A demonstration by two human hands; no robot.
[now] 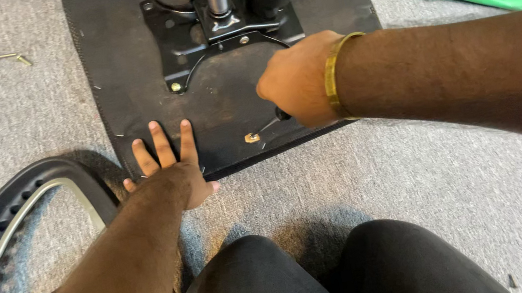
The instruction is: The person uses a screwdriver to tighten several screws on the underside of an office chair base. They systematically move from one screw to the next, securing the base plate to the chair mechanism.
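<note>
Brass screw (252, 138) sits near front edge of black seat underside (223, 96). Screwdriver (269, 123) tip on it, gripped closed in right hand (296, 83). Left hand (168, 170) flat, open, pinning panel. Keep shaft square, press firmly.

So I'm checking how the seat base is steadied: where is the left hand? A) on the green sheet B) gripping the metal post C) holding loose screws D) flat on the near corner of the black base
D: the left hand lies flat, fingers spread, on the black base's near corner.
</note>
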